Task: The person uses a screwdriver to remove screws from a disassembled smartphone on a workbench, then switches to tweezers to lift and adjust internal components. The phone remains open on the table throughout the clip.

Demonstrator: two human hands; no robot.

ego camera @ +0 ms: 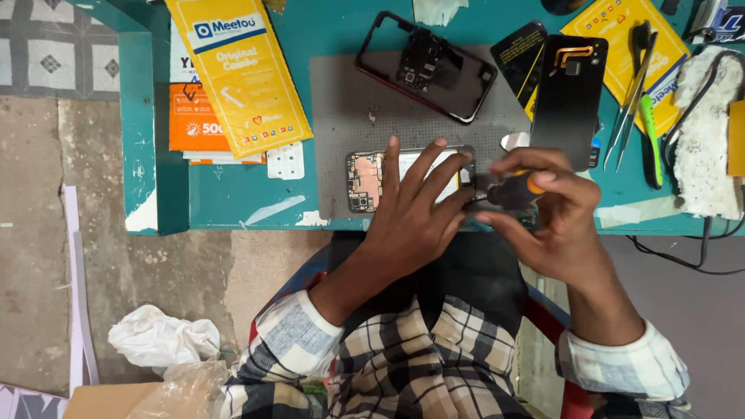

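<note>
We see an opened phone lying flat on a grey work mat, near the front edge of a teal table. Its circuit board is exposed at the left end; the rest is covered by the left hand. That hand lies palm-down on the phone, fingers straight and slightly spread, pressing it to the mat.

The right hand sits just beside the phone's right end. Its thumb and fingers are curled around a screwdriver with a black and orange handle, pinching it. The tip points toward the phone's right edge; we cannot tell whether it touches.

Farther back on the mat lies a phone frame with a dark red rim. To its right a black back cover lies partly off the mat. Tweezers and a green-handled tool rest on a yellow packet at the right. A second yellow packet lies at the left, over an orange one.
</note>
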